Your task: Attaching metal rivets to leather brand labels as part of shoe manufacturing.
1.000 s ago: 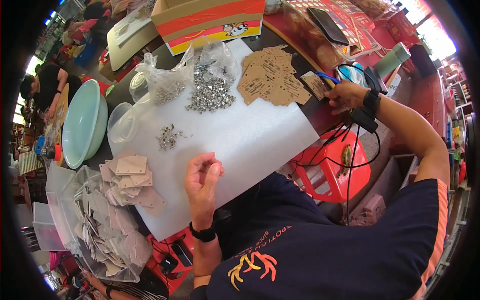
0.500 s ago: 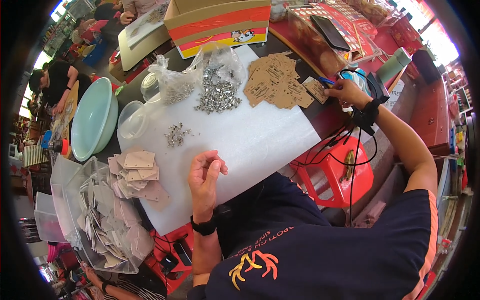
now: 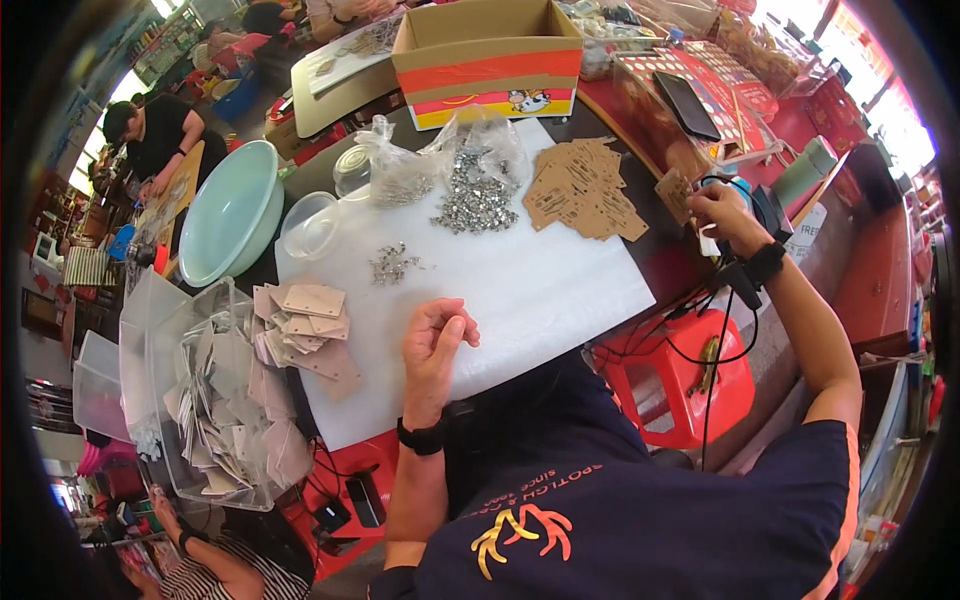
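**Cards, clips and tubs: a crowded worktable seen from above**

A clear plastic tub (image 3: 215, 400) is seen at the table's left edge, stuffed with small bagged cards. Beside it, a loose stack of pale cards (image 3: 305, 330) is fanned out on the white sheet (image 3: 530, 290). Further up, a mint-green basin (image 3: 230, 215) is tilted on its side, and a small clear bowl (image 3: 310, 225) is set just next to it; what either holds cannot be made out. A heap of small metal pieces (image 3: 475, 200) is spilled from clear plastic bags (image 3: 400, 165), with a smaller scatter of metal pieces (image 3: 392, 265) lying apart below. Brown cardboard tags (image 3: 585, 190) are piled to the right, and an open cardboard box (image 3: 485, 55) is stood at the far edge.

Now the hands. The left hand (image 3: 435, 345) is rested on the white sheet, fingers curled in loosely; whether anything is pinched inside cannot be told. The right hand (image 3: 722, 210) is stretched well away to the table's right edge, fingers closed around a blue object (image 3: 725, 183), with one brown tag (image 3: 675, 192) just beside it.
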Demonstrator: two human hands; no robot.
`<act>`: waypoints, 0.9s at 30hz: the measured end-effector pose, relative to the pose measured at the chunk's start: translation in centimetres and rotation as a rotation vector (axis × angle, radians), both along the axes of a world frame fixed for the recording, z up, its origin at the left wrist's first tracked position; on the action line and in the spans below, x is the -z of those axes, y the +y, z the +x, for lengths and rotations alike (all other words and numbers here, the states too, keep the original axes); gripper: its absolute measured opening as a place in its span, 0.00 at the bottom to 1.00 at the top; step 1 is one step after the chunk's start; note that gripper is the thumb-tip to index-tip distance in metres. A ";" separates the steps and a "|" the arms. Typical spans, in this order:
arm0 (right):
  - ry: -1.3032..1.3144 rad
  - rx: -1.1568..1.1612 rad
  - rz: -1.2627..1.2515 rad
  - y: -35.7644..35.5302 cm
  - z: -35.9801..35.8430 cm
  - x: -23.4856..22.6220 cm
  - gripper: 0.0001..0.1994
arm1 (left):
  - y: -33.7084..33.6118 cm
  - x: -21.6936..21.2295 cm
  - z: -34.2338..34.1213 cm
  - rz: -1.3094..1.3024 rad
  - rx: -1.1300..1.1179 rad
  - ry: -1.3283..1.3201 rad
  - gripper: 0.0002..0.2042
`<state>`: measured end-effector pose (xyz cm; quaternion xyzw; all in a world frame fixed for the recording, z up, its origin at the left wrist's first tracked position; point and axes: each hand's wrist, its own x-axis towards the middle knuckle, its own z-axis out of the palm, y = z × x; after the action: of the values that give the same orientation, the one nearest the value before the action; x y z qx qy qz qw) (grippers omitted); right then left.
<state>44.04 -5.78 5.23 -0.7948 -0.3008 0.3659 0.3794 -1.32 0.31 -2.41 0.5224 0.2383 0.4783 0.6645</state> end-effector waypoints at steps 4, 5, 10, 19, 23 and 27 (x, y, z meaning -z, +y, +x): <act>-0.065 -0.264 0.092 2.9 -0.8 -5.6 0.12 | 0.0 0.1 0.0 -0.006 0.016 -0.033 0.08; -0.058 -0.263 0.165 4.2 -1.4 -6.8 0.11 | 0.0 0.1 -0.1 -0.005 0.018 -0.030 0.08; 0.084 -0.672 0.314 13.2 -1.2 -14.2 0.11 | 0.1 -0.2 -0.1 -0.014 0.012 -0.019 0.09; -0.280 -0.622 0.548 20.3 -5.2 -15.3 0.13 | -0.4 -0.2 0.1 -0.006 -0.009 -0.009 0.09; -0.528 -0.914 0.095 18.1 -8.0 -8.4 0.15 | -0.4 -0.1 0.0 0.038 -0.007 0.017 0.09; -0.841 -1.145 0.162 15.4 -11.1 -2.3 0.16 | -0.5 0.3 -0.1 0.051 -0.020 0.034 0.09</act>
<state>32.93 9.61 7.53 -0.5553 -0.8178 0.1465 0.0375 -1.46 -0.16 -2.68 0.5447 0.2424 0.4818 0.6422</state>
